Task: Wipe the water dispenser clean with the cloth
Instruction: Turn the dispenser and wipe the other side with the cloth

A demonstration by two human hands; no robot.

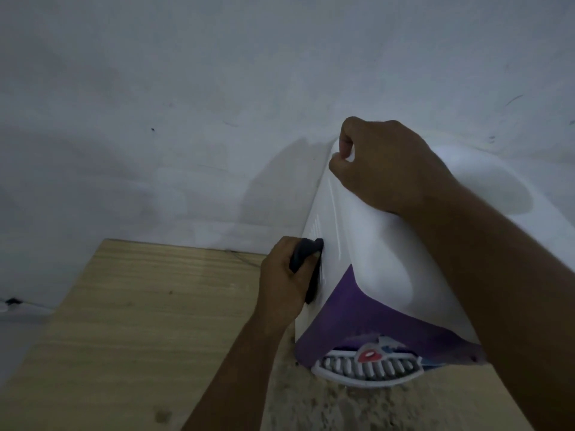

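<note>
At the lower left of the frame the wooden table [124,306] runs up to the pale wall [186,119], its bare top leaving open room on that side for the elbow to swing. Just right of it the left hand [284,284] is clamped round a dark cloth [306,256], pressing the bunched fabric flat against the left side panel of the water dispenser [373,244], near a set of thin vent slots. That looks like a stroke along the panel in hand. The white and purple dispenser fills the centre right, close to the wall, so the gap behind it looks tight for a cloth. At its top rear corner the right hand [382,163] curls its fingers over the edge — most likely to brace the body so that it does not slide or tip under the wiping pressure. Low at the front, the drip tray [367,368] juts out over a speckled surface — an edge to steer round.
</note>
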